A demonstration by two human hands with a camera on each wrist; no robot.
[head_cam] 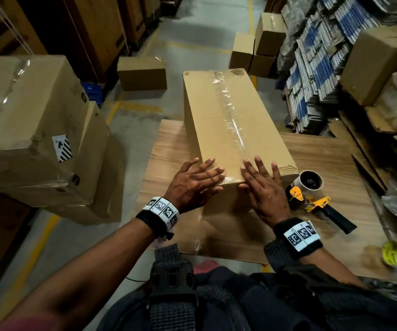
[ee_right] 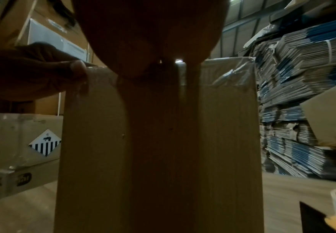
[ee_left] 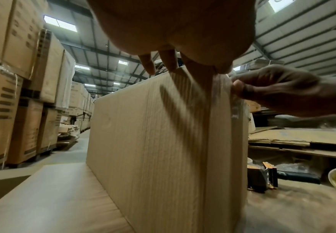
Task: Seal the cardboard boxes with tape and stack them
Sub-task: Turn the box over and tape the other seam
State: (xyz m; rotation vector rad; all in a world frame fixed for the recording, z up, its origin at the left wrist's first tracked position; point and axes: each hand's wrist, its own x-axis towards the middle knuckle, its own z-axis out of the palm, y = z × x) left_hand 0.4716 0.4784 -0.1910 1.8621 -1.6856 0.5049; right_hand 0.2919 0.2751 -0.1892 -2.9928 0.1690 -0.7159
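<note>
palms down, left hand (head_cam: pixel 193 181) and right hand (head_cam: pixel 263 187) press flat-fingered on taped box (head_cam: pixel 226 125).

wooden table (head_cam: pixel 331 158) | bundled blue-white flat stacks (head_cam: pixel 316 68) — right | yellow floor lines (head_cam: pixel 114 111) — left

**Browns, yellow and checks**

The cardboard box (head_cam: pixel 228 130) is plain tan, with a strip of clear glossy tape (head_cam: pixel 227 108) along its top. The desk (head_cam: pixel 168 149) shows pale wood grain. The tape dispenser (head_cam: pixel 316 201) is yellow-orange with a black handle. Both wristbands (head_cam: pixel 162 210) carry black-and-white square codes. The stacked box (head_cam: pixel 25 111) at left bears a black-and-white striped label (head_cam: pixel 62 148). The floor (head_cam: pixel 192 37) is grey with yellow lines.
</note>
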